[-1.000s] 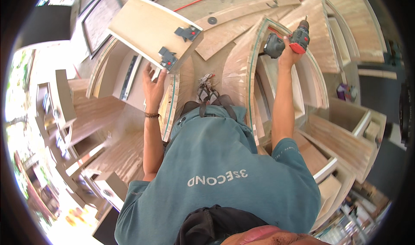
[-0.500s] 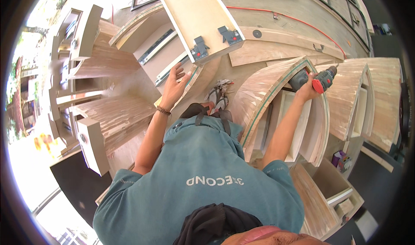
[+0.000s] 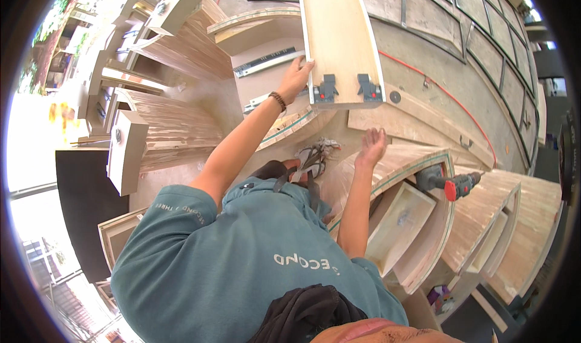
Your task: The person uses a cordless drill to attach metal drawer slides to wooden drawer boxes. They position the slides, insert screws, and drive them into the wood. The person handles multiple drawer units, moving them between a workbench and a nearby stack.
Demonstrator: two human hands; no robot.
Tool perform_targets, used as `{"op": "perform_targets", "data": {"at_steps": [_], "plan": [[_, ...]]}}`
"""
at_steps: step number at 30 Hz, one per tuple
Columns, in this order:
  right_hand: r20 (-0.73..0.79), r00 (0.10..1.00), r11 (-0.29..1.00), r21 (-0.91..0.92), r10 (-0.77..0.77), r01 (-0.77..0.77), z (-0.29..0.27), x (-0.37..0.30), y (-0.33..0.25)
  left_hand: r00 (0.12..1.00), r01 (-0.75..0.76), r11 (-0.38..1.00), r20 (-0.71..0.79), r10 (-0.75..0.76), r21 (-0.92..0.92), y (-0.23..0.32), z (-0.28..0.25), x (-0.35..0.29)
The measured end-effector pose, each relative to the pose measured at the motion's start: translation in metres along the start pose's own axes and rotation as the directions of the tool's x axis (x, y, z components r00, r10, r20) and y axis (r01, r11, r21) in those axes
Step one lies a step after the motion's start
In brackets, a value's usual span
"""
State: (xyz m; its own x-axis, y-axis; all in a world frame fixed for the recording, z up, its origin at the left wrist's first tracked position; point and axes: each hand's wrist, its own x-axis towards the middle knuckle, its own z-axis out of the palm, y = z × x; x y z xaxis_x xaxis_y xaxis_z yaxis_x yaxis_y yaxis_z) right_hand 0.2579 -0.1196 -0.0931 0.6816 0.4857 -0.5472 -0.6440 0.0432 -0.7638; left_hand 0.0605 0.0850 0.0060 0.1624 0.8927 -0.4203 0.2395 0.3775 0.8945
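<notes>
A pale wooden drawer with white side edges rests upside down on a curved cabinet, its underside showing. Two dark grey clips with red buttons, a left drawer clip and a right drawer clip, sit at its near end. My left hand grips the drawer's left edge, fingers partly hidden against its side. Below the drawer's right corner, my right hand is raised, empty, with loosely bent fingers. A grey and red cordless drill lies on the curved cabinet to my right, away from my hand.
Metal slides are fixed inside the cabinet beneath the drawer. More curved cabinets stand at left and right. A red hose crosses the floor behind wooden boards. Black metal frames lie beyond.
My right hand has let go of the drill, now lying on the right cabinet, and moved left. My left hand has reached forward and taken hold of the drawer's edge. The view has turned.
</notes>
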Motion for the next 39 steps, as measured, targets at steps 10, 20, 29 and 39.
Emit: {"op": "perform_targets", "data": {"at_steps": [10,20,29,39], "plan": [[0.403,0.893,0.813,0.439,0.203,-0.383,0.083,0.077,0.007,0.950,-0.129,0.896,-0.207,0.235,0.426,0.005,0.025,0.063],[0.445,0.895,0.877,0.417,0.033,-0.240,0.107,0.068,0.010,0.939,-0.118,0.902,-0.249,0.238,0.415,0.012,0.016,0.075],[0.285,0.924,0.914,0.382,-0.256,0.135,0.176,-0.085,-0.022,0.945,-0.309,0.951,-0.111,0.307,0.001,0.010,-0.084,0.051],[0.615,0.645,0.854,0.092,-0.454,0.512,0.285,-0.321,0.033,0.843,-0.214,0.813,0.318,0.434,-0.541,-0.001,-0.284,0.035]]}}
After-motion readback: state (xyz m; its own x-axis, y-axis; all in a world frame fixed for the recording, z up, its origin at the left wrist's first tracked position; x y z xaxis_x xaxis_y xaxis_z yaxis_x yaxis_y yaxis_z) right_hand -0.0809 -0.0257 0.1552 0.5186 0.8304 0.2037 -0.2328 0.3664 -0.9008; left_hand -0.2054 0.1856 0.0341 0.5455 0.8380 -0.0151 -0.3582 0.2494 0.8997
